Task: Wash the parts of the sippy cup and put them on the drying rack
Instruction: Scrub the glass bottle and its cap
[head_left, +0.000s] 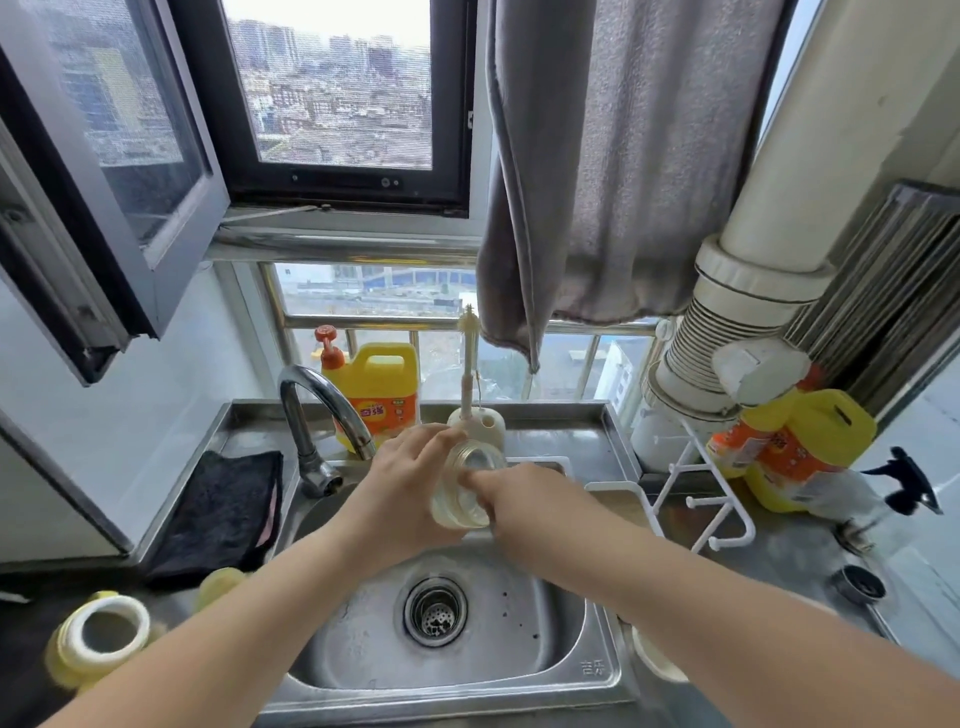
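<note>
I hold a clear cup body (464, 486) tilted over the steel sink (587, 670), its open mouth facing up and away. My left hand (410, 486) wraps around its left side. My right hand (511, 499) presses against its right side, fingers on the wall near the rim. A yellow collar with a white ring (101, 636) lies on the counter at the front left, and a pale yellow cap (221, 584) sits just behind it. The white drying rack (698, 496) stands to the right of the sink.
The tap (322, 410) arches over the sink's back left; no water shows. A dark cloth (218, 512) lies left of it. A detergent bottle (379, 389) and a brush in its holder (475, 400) stand behind. More yellow bottles (795, 447) crowd the right.
</note>
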